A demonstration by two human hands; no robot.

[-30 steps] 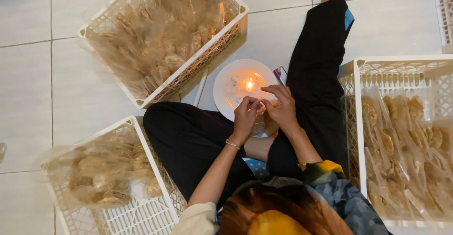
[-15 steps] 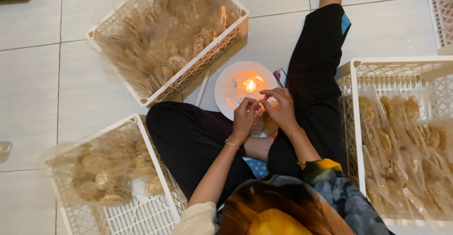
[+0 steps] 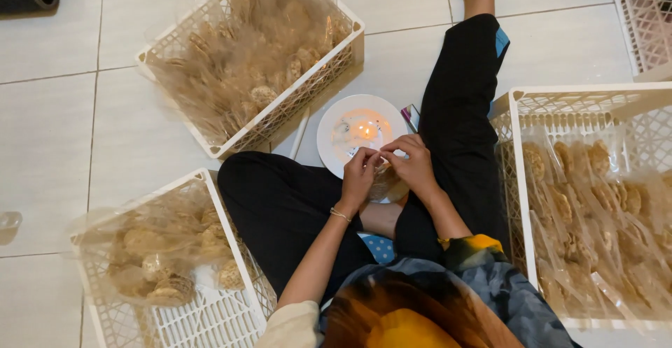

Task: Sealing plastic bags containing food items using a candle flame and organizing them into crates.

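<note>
A person sits cross-legged on the pale tiled floor (image 3: 63,131), in black trousers (image 3: 280,208). The left hand (image 3: 360,173) and the right hand (image 3: 414,162) meet in front of the lap, fingertips pinched together on the top edge of a small clear plastic packet of round brown crackers (image 3: 387,183), which hangs between the two hands just above the knees. Both hands are clenched on that packet. Just beyond the hands, on the floor between the legs, stands a round white plate (image 3: 336,128) with a small lit candle flame (image 3: 365,131) glowing at its middle; the packet's top is close to the flame. At the person's near left sits a white plastic lattice crate (image 3: 210,316) holding a few loose bags of crackers. At the right, another white lattice crate (image 3: 514,110) is full of flat clear packets of crackers. Farther off, past the plate, a third white lattice crate (image 3: 353,30) lies at an angle, heaped with cracker bags. The right leg stretches away toward the far edge of the floor.
</note>
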